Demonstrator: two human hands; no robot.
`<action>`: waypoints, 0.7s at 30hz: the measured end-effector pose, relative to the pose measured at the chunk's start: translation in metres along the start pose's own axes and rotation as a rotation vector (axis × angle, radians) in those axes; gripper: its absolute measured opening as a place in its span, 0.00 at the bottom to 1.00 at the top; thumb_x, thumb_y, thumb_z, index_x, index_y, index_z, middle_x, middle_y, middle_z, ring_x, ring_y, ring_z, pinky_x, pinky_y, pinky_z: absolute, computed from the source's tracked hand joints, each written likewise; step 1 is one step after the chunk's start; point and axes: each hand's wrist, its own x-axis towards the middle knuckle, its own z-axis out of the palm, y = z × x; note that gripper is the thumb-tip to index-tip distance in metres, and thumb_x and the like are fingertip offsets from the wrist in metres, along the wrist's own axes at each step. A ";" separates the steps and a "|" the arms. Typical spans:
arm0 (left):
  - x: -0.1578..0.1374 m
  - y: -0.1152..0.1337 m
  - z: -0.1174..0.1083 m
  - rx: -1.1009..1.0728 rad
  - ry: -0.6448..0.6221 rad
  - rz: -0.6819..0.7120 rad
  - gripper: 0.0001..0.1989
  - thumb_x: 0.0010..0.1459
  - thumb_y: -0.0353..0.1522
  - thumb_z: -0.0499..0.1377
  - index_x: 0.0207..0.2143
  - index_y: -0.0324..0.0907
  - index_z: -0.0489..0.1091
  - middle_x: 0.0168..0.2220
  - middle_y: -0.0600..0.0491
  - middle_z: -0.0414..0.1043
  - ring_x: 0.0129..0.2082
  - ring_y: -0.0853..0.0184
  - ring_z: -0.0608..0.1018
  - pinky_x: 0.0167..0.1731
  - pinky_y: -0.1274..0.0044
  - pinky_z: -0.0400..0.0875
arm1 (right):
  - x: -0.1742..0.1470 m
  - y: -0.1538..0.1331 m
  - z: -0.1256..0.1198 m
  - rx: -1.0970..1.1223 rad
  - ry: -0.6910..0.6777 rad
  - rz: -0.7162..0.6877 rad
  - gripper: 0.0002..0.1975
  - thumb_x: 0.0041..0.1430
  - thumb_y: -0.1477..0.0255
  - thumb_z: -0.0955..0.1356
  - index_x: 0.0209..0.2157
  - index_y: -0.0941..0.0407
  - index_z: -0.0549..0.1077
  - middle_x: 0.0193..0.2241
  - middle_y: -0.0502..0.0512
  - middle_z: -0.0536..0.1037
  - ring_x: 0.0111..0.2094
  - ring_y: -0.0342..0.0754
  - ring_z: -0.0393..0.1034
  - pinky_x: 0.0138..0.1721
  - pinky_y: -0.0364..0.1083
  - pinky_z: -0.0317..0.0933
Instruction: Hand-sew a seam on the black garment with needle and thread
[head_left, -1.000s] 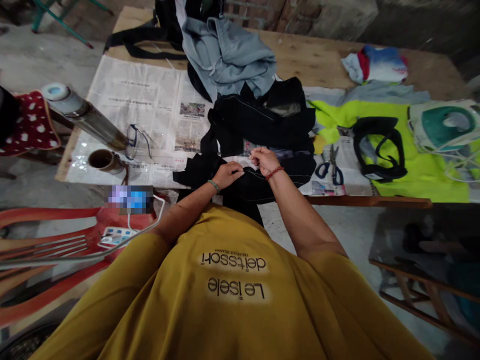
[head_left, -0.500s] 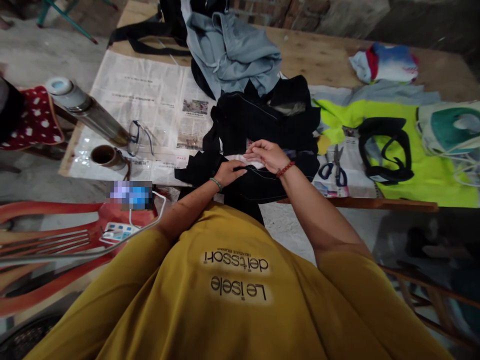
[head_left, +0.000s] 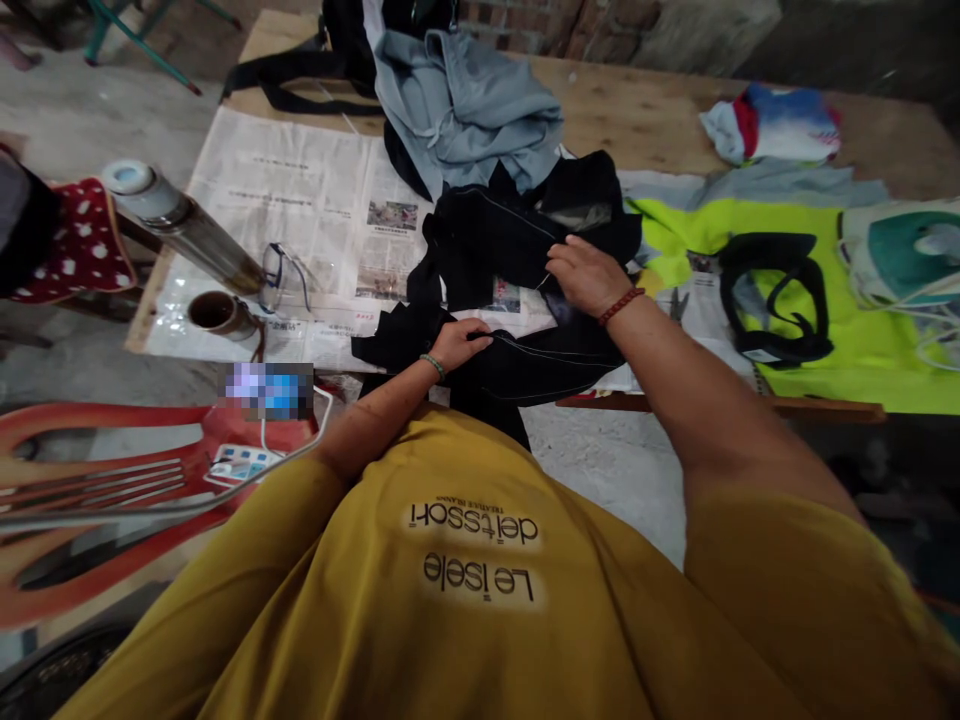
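Note:
Black cloth (head_left: 540, 365), with pale stitching lines along it, lies bunched at the table's front edge. My left hand (head_left: 459, 346) is closed on this cloth, pinching its edge between thumb and fingers. To the right and farther up, my right hand (head_left: 589, 275) is held above the cloth with its fingers pinched together; whatever is in them is too small to make out. Just beyond my right wrist a bit of the scissors (head_left: 679, 303) shows, the rest hidden by my arm. More black cloth (head_left: 495, 225) is heaped behind both hands.
Newspaper (head_left: 300, 190) covers the left of the table, bearing a flask (head_left: 184, 225), a brown cup (head_left: 221, 314) and eyeglasses (head_left: 285, 278). Grey clothing (head_left: 480, 110) lies behind. On the right are a yellow-green garment (head_left: 862, 360), a black strap (head_left: 776, 300) and an iron (head_left: 904, 250).
My right hand has moved from beside my left hand to the right and away from me, its fingers now pinched. My left hand has stayed on the black cloth.

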 end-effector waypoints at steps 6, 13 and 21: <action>-0.001 0.001 -0.001 0.000 -0.006 -0.027 0.06 0.51 0.31 0.62 0.32 0.39 0.74 0.33 0.53 0.76 0.35 0.69 0.76 0.41 0.77 0.70 | 0.005 0.024 -0.042 -0.324 0.046 0.003 0.13 0.62 0.86 0.60 0.39 0.64 0.74 0.56 0.65 0.69 0.60 0.44 0.59 0.65 0.53 0.40; 0.000 -0.003 0.000 0.002 0.001 -0.027 0.07 0.50 0.33 0.62 0.32 0.38 0.74 0.32 0.54 0.76 0.34 0.69 0.75 0.39 0.78 0.70 | 0.006 0.033 -0.082 -0.691 0.067 0.043 0.17 0.66 0.82 0.56 0.34 0.69 0.75 0.54 0.71 0.69 0.61 0.46 0.56 0.61 0.50 0.45; -0.001 -0.002 -0.001 0.005 -0.002 -0.034 0.07 0.50 0.32 0.62 0.32 0.39 0.74 0.32 0.54 0.76 0.34 0.69 0.75 0.39 0.77 0.70 | -0.018 0.045 -0.141 -0.891 0.160 0.129 0.29 0.65 0.79 0.51 0.12 0.64 0.66 0.50 0.77 0.71 0.59 0.56 0.59 0.56 0.53 0.50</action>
